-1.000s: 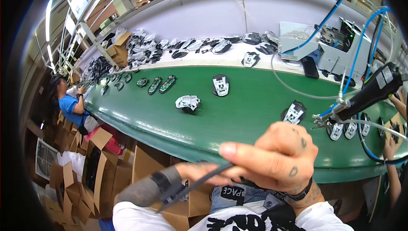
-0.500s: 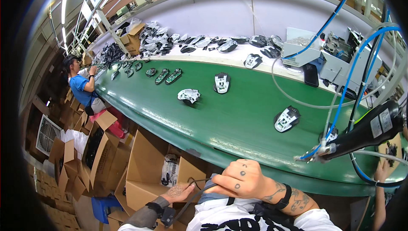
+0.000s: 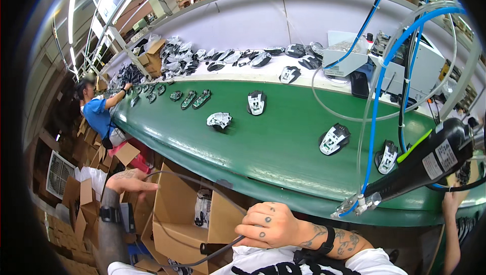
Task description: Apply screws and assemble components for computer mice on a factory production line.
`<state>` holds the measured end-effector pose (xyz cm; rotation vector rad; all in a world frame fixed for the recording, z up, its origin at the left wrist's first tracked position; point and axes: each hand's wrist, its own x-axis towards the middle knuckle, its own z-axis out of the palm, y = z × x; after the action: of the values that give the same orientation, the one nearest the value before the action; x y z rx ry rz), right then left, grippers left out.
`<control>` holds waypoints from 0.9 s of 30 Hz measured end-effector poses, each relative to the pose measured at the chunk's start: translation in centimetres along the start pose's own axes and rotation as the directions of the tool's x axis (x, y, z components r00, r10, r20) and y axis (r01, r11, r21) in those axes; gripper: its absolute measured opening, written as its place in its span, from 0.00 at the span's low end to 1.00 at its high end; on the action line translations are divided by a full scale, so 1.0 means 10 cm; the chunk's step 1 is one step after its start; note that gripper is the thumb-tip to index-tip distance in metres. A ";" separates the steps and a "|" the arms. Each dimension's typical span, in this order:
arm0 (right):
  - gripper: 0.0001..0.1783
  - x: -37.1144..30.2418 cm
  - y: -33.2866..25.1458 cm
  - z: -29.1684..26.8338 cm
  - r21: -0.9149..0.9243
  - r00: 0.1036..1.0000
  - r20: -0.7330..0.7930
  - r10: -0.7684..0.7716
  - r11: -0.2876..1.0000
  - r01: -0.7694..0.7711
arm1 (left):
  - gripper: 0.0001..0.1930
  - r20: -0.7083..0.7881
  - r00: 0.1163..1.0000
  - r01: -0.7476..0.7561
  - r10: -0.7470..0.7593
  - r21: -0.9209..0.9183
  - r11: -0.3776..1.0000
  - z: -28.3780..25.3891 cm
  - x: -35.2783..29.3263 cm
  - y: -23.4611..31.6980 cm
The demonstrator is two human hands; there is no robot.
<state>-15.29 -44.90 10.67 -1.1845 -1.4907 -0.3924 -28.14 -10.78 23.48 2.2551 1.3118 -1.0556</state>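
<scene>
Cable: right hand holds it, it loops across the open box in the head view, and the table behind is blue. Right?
Not blue: the head view shows the table green. The right hand does hold the cable, which loops across the open box.

The long, thin cable [image 3: 220,251] is dark grey. The person's right hand [image 3: 268,224] has little dark ring shapes drawn on it, and the band [image 3: 329,242] round that wrist is black. The left hand [image 3: 130,180] has faint dark marks, with a black wristband [image 3: 110,214]. The white cloth shirt [image 3: 240,269] has a big black print. The long, shiny belt [image 3: 283,156] is green all over. The rounded plastic shell [image 3: 334,139] on it is white and black. The small flat boards [image 3: 201,99] are green with black edges. The cardboard box [image 3: 172,234] is plain brown. The curly plastic hose [image 3: 373,123] is bright blue.
</scene>
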 end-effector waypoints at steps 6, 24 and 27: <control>0.09 -0.08 0.06 -0.04 0.075 0.981 0.043 0.190 0.978 -0.193 | 0.36 0.449 0.822 -0.431 0.349 0.091 0.898 0.26 0.34 0.61; 0.25 0.54 1.10 0.89 0.547 0.273 0.309 0.911 0.065 -0.835 | 0.11 -0.744 -0.333 -0.799 0.579 0.549 0.246 -0.13 1.54 3.14; 0.22 0.44 1.28 0.82 0.667 0.202 0.191 0.961 0.024 -0.745 | 0.10 -0.756 -0.312 -0.853 0.575 0.490 0.181 0.04 1.54 3.33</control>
<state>-8.62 -30.92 7.44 -1.1311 -0.2186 0.7865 4.60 -19.06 9.15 2.5434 -0.2752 1.0085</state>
